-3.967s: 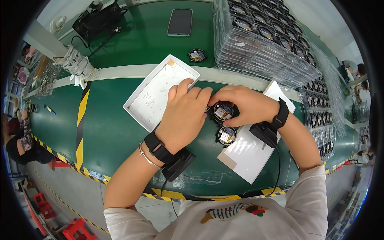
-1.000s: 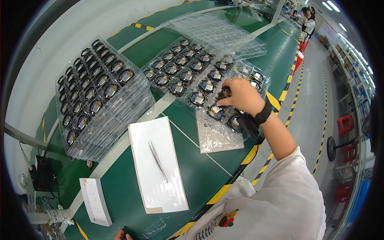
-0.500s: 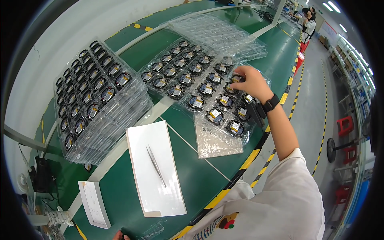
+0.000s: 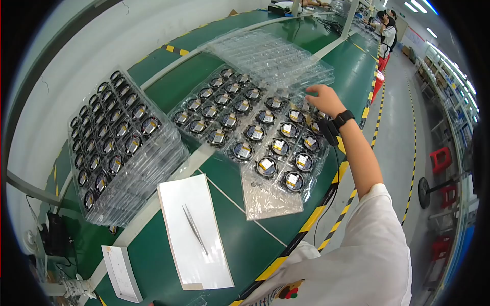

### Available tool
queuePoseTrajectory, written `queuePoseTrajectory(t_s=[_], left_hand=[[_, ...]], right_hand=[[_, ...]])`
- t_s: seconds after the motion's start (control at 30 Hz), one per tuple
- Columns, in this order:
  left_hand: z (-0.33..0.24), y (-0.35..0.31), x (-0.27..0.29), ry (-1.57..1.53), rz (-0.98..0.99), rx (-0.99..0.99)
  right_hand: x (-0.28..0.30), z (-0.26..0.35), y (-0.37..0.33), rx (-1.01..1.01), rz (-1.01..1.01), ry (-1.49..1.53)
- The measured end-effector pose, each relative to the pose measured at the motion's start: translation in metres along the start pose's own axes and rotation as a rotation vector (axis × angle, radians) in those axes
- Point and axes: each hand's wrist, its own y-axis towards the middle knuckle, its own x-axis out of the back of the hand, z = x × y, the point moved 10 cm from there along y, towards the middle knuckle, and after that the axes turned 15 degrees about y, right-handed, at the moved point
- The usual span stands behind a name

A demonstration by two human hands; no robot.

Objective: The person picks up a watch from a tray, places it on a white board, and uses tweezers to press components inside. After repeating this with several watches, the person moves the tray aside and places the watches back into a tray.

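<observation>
Right hand over the clear plastic tray of round black fans

Fingers loosely spread, touching the tray's far edge on the green counter, holding nothing; left hand out of sight.

Bare green bench is left between white sheet and fan tray; stacked trays block the left.

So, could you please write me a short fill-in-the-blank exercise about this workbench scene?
1. The right hand reaches over a clear plastic tray of round black ____.
2. The tweezers lie on a ____ sheet.
3. The bench top is coloured ____.
4. The right wrist wears a ____ band.

Missing words: fans; white; green; black
</observation>
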Motion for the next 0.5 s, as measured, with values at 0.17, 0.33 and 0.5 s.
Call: queuePoseTrajectory(t_s=[0.17, 0.33, 0.5], left_hand=[[-0.005, -0.001, 0.002, -0.018, -0.054, 0.013], [-0.004, 0.001, 0.002, 0.089, -0.064, 0.03], [-0.003, 0.004, 0.002, 0.101, -0.074, 0.045]], right_hand=[[0.005, -0.013, 0.013, -0.151, -0.011, -0.213], [0.008, 0.05, 0.011, 0.319, -0.162, -0.212], [-0.011, 0.051, 0.034, 0.491, -0.042, -0.674]])
